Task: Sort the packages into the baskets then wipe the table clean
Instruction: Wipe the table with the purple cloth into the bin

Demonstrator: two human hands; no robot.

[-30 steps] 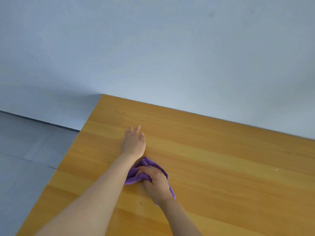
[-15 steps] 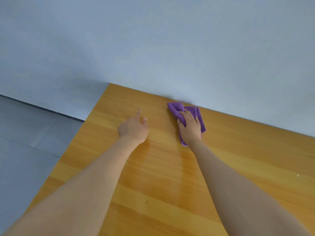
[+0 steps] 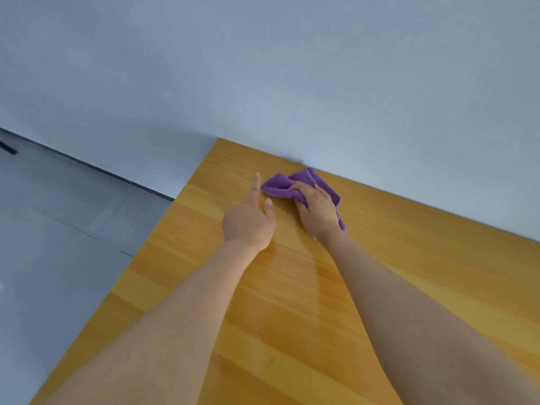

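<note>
A crumpled purple cloth (image 3: 280,187) lies on the wooden table (image 3: 292,302) close to the far edge, by the wall. My right hand (image 3: 317,210) lies on top of the cloth with its fingers curled into the fabric. My left hand (image 3: 249,219) rests on the wood just left of the cloth, index finger stretched forward, thumb out, the other fingers hidden from view. No packages or baskets are in view.
A pale wall (image 3: 321,83) rises directly behind the table's far edge. The table's left edge (image 3: 152,238) drops to a grey tiled floor (image 3: 58,229). A dark baseboard line runs along the wall at the left.
My right hand pushed the cloth from near me to the far edge, then slid it slightly left toward my left hand. The left hand stayed planted, its index finger now extended.
</note>
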